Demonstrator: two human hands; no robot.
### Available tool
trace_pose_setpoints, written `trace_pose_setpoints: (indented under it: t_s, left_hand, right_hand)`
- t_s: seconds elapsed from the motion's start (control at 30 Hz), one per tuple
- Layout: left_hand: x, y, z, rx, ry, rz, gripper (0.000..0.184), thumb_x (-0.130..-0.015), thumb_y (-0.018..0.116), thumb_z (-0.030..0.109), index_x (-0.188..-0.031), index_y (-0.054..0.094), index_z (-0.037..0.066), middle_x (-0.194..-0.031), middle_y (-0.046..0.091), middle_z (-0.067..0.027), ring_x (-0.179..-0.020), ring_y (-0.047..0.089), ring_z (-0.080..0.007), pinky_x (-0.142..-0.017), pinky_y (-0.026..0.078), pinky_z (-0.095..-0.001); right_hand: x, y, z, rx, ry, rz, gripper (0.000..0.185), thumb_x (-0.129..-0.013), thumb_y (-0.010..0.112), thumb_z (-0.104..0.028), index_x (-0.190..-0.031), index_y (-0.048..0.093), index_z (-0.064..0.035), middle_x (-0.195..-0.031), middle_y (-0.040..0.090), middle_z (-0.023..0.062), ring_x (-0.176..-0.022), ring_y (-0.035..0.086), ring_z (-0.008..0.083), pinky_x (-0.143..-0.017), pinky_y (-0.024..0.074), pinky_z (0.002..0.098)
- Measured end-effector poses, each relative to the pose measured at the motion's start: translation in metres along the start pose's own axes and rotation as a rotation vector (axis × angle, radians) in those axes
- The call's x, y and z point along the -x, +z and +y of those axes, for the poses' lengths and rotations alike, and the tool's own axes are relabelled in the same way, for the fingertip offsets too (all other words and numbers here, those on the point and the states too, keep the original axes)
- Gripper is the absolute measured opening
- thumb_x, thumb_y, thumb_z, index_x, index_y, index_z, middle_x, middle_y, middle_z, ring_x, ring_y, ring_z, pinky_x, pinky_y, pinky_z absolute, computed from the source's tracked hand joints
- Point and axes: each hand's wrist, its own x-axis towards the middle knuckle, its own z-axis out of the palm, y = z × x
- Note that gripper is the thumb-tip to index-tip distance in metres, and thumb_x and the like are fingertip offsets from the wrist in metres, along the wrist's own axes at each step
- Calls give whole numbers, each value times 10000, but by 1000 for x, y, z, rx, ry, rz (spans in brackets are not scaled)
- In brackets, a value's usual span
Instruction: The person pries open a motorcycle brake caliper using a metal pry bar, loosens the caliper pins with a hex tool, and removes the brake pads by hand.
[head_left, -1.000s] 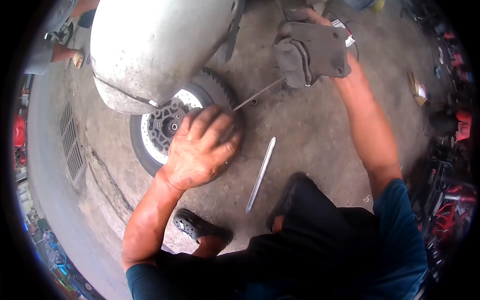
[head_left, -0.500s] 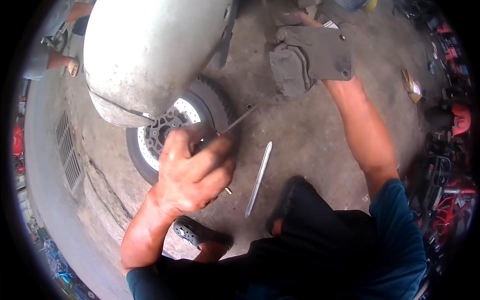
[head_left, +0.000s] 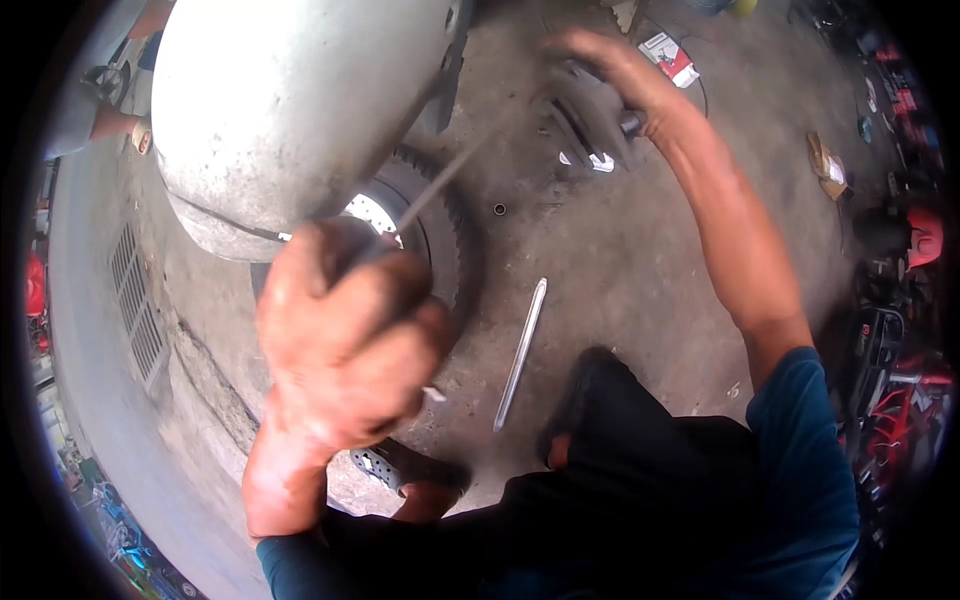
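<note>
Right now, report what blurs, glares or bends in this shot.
Head view: the left hand and its thin rod are blurred; head view: the dark metal part in the right hand is smeared; head view: the metal bar is sharper, with bright highlights; head view: wide-angle curvature, corners black.

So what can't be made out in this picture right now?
All in the head view:
Rod: the stretch inside the left hand is hidden by its fingers; the far end is lost in blur.
Part at the right hand: details blurred.
Wheel: partly covered by the left hand and white panel.
White panel: cut off by the top edge.
Packet: print too small.
</note>
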Motion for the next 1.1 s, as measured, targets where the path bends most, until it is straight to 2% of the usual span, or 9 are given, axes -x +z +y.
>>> trace_pose_setpoints:
  t_s: [0.13, 0.17, 0.3, 0.4, 0.47, 0.53, 0.77, 0.9, 1.1]
  left_hand:
    - [26, 9, 14, 509, -364, -282, 420, -567, 572, -92, -961, 552, 50, -958, 569, -107, -822, 572, -249, -616, 475, -337]
    - [28, 14, 26, 612, -422, -328, 449, -609, 578, -93, -1033, 528, 47, -983, 568, -113, -856, 585, -269, -645, 489, -363]
    - [15, 25, 44, 978, -749, -483, 509, -719, 642, -84, -1193, 467, -22, -1027, 589, -139, -916, 615, -254, -792, 500, -353]
    - [13, 36, 38, 1173, -1004, -246, 606, -724, 703, -43, -1268, 435, -33, -1093, 580, -138, -939, 603, -211, -802, 498, -333]
    - [20, 57, 35, 1440, -1054, -8, 611, -764, 695, 12, -1304, 415, -48, -1077, 616, -150, -890, 615, -174, -751, 509, -293]
    - [23, 71, 34, 1686, -1072, 205, 540, -824, 646, 32, -1308, 414, -28, -1068, 645, -161, -874, 623, -155, -718, 513, -275]
    - [2, 85, 35, 848, -875, 203, 333, -841, 632, 157, -1097, 609, -55, -856, 652, -96, -724, 613, -149, -652, 483, -262]
    - [-3, 91, 37, 779, -854, 221, 238, -759, 639, 83, -970, 641, -26, -867, 647, -160, -780, 629, -327, -724, 497, -358]
    - [-15, 86, 40, 688, -935, 218, 278, -813, 652, 151, -1037, 643, -15, -890, 640, -127, -790, 630, -200, -721, 487, -293]
  right_hand:
    - [-39, -44, 43, -568, -11, -444, 328, -898, 590, -226, -1163, 599, -33, -1039, 632, 83, -894, 634, 159, -779, 520, 263]
    - [-23, -36, 56, -127, -362, -11, 340, -902, 588, -205, -1174, 570, -2, -989, 649, 103, -806, 657, 195, -734, 545, 275]
    - [-24, -32, 51, -507, -204, -164, 351, -914, 571, -198, -1202, 523, -3, -1011, 641, 143, -832, 657, 233, -752, 557, 308]
    - [5, -11, 32, -560, -399, -208, 325, -918, 557, -214, -1180, 524, -26, -1043, 620, 174, -839, 642, 264, -711, 551, 332]
    - [4, 3, 29, -590, -271, 58, 275, -922, 540, -207, -1145, 532, -45, -1024, 604, 179, -816, 623, 279, -668, 541, 347]
    - [-6, -5, 36, -706, -266, -108, 229, -929, 519, -226, -1080, 530, -54, -959, 582, 171, -783, 595, 275, -631, 524, 350]
    - [-8, -7, 31, -729, -269, -475, 234, -942, 463, -330, -905, 508, -104, -852, 507, 125, -732, 535, 227, -542, 479, 311]
    - [-6, -2, 30, -861, -226, -510, 247, -946, 440, -345, -856, 491, -121, -849, 498, 118, -699, 526, 221, -518, 467, 299]
    - [1, -1, 24, -778, -242, -412, 302, -940, 449, -368, -884, 508, -77, -858, 525, 128, -696, 554, 224, -542, 486, 304]
